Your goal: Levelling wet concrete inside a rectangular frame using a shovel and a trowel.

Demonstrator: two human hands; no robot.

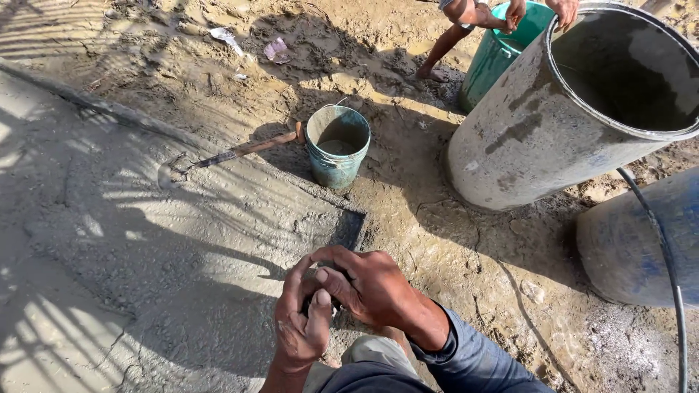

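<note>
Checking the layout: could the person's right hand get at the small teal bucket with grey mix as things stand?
Probably not without leaning forward: the right hand is clasped with the left hand, and the small teal bucket stands well beyond, though nothing blocks the way.

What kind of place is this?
Probably an outdoor building site: wet cement bed, trowel, small bucket and big mortar-smeared drum on muddy ground.
</note>
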